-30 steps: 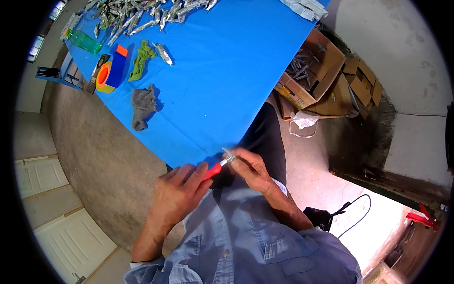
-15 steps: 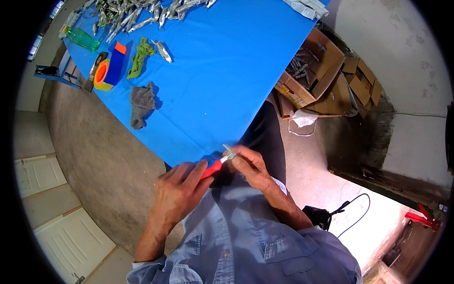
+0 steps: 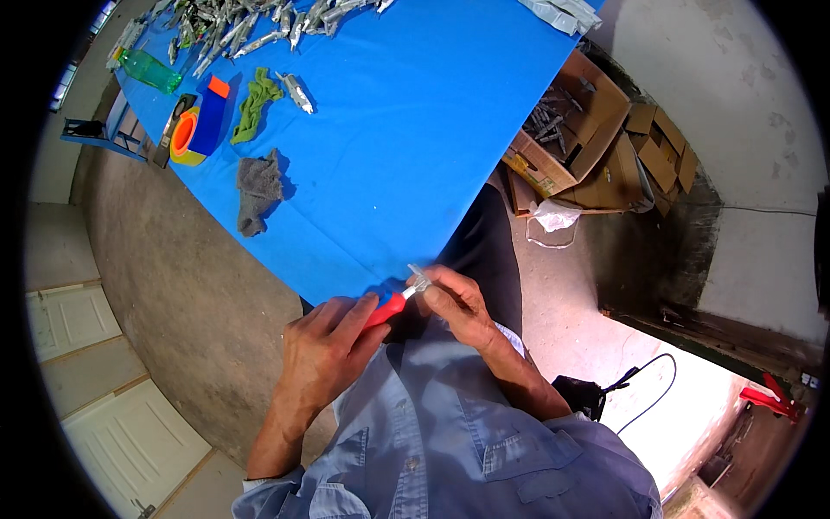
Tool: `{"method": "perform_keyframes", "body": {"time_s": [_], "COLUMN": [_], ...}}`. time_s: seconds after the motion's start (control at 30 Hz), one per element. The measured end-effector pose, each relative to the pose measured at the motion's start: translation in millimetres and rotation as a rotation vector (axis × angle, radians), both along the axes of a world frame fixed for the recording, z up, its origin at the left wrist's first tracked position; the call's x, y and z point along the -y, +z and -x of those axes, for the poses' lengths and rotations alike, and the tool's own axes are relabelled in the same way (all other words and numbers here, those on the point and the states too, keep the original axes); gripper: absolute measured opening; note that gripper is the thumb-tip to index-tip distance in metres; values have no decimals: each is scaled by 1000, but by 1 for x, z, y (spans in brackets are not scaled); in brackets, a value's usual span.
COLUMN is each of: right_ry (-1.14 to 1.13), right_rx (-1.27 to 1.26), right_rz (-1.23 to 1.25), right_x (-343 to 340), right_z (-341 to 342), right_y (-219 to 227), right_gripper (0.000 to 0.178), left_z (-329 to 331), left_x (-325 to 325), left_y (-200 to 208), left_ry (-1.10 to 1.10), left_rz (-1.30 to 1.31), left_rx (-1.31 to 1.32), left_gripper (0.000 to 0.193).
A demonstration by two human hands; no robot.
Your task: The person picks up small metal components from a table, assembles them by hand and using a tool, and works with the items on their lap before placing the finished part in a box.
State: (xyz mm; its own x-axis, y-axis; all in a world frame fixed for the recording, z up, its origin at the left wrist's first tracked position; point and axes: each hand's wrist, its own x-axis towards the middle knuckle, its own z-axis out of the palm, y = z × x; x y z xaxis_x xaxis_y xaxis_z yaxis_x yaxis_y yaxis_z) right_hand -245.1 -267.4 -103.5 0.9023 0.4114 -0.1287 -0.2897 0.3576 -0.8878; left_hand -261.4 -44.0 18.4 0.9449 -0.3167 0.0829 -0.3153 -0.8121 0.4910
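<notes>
Evidently everything turns on the short gap between the two hands, down by the table's near corner. The left hand (image 3: pixel 328 342) is closed round a red-handled tool (image 3: pixel 386 311), its long axis slanting away and to the right. The pale tip ends at a small silvery piece (image 3: pixel 420 280), which lies right of the left hand and a little farther out. The right hand (image 3: pixel 458 304) is nearer that piece, pinching it between thumb and fingers. Those fingers partly cover it, so I can't tell how tip and piece meet.

Ahead on the blue table (image 3: pixel 380 147) lie a grey cloth (image 3: pixel 258 195), a green cloth (image 3: pixel 254 105) and, just beside that, a lone silvery bundle (image 3: pixel 297 92). Farther left are a tape roll (image 3: pixel 184 137) and a green bottle (image 3: pixel 150 71); an open cardboard box (image 3: pixel 596 130) stands beyond the right edge.
</notes>
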Motion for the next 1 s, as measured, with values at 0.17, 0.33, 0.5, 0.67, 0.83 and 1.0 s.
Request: {"method": "perform_keyframes", "body": {"time_s": [0.17, 0.33, 0.5, 0.67, 0.83, 1.0], "right_ry": [-3, -6, -3, -2, 18, 19], "right_rx": [3, 5, 15, 18, 20, 15], "right_rz": [-7, -17, -11, -6, 0, 31], "right_x": [0, 0, 0, 1, 3, 3], "right_z": [0, 1, 1, 1, -2, 0], "right_y": [-3, -3, -5, -3, -1, -7], "right_gripper": [35, 31, 31, 31, 31, 26], "left_z": [0, -1, -3, -8, -11, -9], "left_x": [1, 0, -1, -3, -1, 1], "left_y": [0, 1, 2, 4, 8, 17], "left_ry": [-5, -17, -45, -117, -199, -292], "left_rz": [-7, -17, -39, -66, -208, -379], "left_rx": [-12, -12, -12, 25, 99, 152], "left_gripper": [43, 43, 44, 42, 40, 40]}}
